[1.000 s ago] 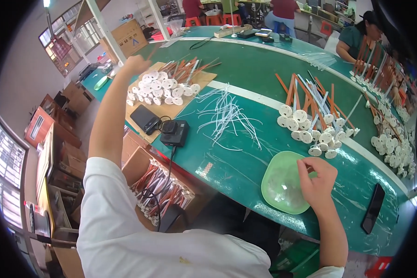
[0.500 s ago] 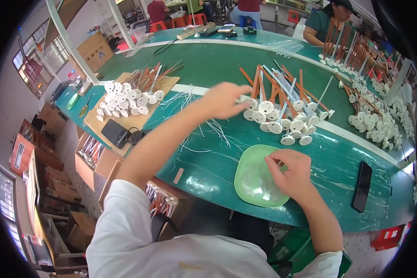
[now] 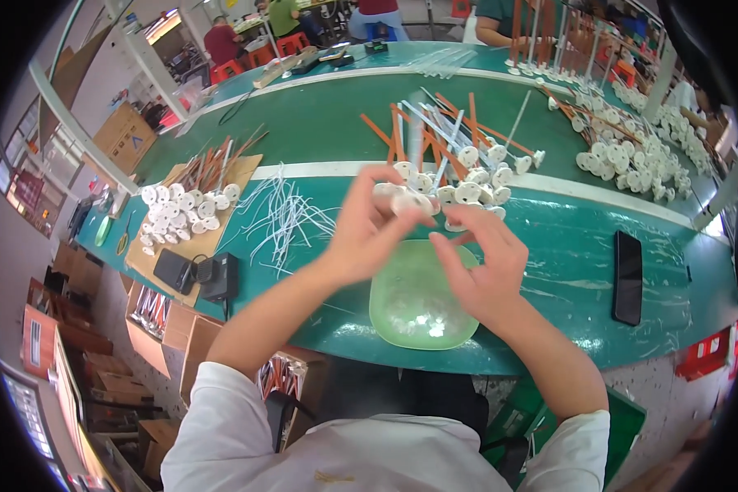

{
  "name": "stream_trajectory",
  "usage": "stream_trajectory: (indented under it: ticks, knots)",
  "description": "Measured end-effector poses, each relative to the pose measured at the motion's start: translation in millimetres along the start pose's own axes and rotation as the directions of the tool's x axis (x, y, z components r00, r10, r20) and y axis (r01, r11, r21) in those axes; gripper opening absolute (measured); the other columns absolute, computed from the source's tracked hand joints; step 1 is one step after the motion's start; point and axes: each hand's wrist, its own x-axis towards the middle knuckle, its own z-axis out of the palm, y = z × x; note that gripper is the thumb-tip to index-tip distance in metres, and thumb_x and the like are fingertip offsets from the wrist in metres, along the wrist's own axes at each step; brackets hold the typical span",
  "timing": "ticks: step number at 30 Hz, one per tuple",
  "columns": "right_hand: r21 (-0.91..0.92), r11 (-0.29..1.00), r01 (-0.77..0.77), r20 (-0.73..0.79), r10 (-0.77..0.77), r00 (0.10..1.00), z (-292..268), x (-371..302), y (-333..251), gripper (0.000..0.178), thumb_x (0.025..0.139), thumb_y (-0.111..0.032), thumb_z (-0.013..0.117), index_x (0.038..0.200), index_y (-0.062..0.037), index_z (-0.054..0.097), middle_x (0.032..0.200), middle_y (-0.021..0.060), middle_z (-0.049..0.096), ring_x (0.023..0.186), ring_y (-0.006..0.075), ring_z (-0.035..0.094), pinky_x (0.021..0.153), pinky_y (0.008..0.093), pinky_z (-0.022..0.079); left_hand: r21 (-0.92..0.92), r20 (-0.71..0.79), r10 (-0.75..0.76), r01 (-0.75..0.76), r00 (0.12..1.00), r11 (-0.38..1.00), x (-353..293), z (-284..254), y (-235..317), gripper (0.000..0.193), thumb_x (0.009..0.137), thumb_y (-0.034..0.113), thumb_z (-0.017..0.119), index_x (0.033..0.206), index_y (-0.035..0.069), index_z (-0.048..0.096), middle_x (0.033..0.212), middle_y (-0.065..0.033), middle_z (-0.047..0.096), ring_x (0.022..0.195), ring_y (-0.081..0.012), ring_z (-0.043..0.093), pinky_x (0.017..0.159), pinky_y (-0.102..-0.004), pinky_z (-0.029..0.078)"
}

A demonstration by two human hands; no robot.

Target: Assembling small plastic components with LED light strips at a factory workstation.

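Observation:
My left hand (image 3: 367, 230) grips a white round-based piece (image 3: 412, 202); a pale, blurred strip seems to rise from it. Facing it, my right hand (image 3: 492, 266) has thumb and forefinger curled close together near the white base. Whatever lies between those fingertips is too small to make out. Below both hands sits a light green plastic bowl (image 3: 398, 320) with small, shiny clear bits in it. Just beyond, a pile of white round bases (image 3: 471, 193) with brown and clear strips lies on the green table (image 3: 549, 254).
Thin white strands (image 3: 283, 217) lie left of the bowl. Farther left, more strip pieces (image 3: 176, 209) rest on cardboard, near black adapters (image 3: 217, 275). A black phone (image 3: 628, 277) lies at right. Another heap (image 3: 631, 168) is at far right, near a co-worker's arm (image 3: 496, 34).
My left hand has come back from the pile with a white round-based piece. My right hand has lifted from the bowl toward it. The view has shifted.

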Motion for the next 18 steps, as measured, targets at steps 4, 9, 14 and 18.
stream_trajectory:
  ticks: [4, 9, 14, 18]
  knots:
    - [0.041, 0.994, 0.105, 0.056, -0.107, 0.993, -11, 4, 7, 0.027, 0.072, -0.001, 0.080, 0.099, -0.0021, 0.073, 0.092, 0.0094, 0.069, 0.070, 0.0176, 0.065, 0.059, 0.0264, 0.053, 0.185, 0.148, 0.091, -0.118, 0.985, 0.976, -15, 15, -4, 0.054, 0.090, 0.000, 0.062, 0.139, 0.005, 0.041, 0.097, -0.0134, 0.072, 0.086, -0.0196, 0.071, 0.072, -0.0294, 0.053]
    - [-0.061, 0.930, 0.363, 0.033, -0.362, 0.932, -6, -1, 3, 0.029, 0.064, 0.003, 0.079, 0.092, -0.0007, 0.072, 0.081, 0.0077, 0.066, 0.066, 0.0207, 0.062, 0.057, 0.0287, 0.050, 0.626, 0.304, 0.290, -0.419, 0.908, 0.657, -21, 9, -7, 0.054, 0.078, -0.003, 0.065, 0.131, 0.002, 0.057, 0.095, -0.0167, 0.071, 0.074, -0.0260, 0.070, 0.063, -0.0303, 0.053]
    - [-0.063, 0.923, 0.381, 0.052, -0.378, 0.924, -3, -1, 5, 0.029, 0.063, 0.006, 0.077, 0.090, -0.0003, 0.071, 0.081, 0.0079, 0.065, 0.066, 0.0224, 0.062, 0.057, 0.0300, 0.050, 0.651, 0.336, 0.194, -0.376, 0.922, 0.659, -26, 5, 1, 0.052, 0.079, -0.003, 0.062, 0.131, -0.002, 0.057, 0.097, -0.0168, 0.071, 0.070, -0.0251, 0.071, 0.060, -0.0283, 0.052]
    - [0.039, 0.911, 0.411, 0.181, -0.410, 0.894, -5, 4, 15, 0.033, 0.063, 0.007, 0.074, 0.095, -0.0010, 0.070, 0.085, 0.0075, 0.063, 0.069, 0.0241, 0.061, 0.056, 0.0317, 0.050, 0.499, 0.327, 0.148, -0.304, 0.933, 0.811, -24, -9, -5, 0.061, 0.086, 0.001, 0.063, 0.144, 0.003, 0.043, 0.093, -0.0188, 0.070, 0.078, -0.0330, 0.071, 0.069, -0.0354, 0.055]
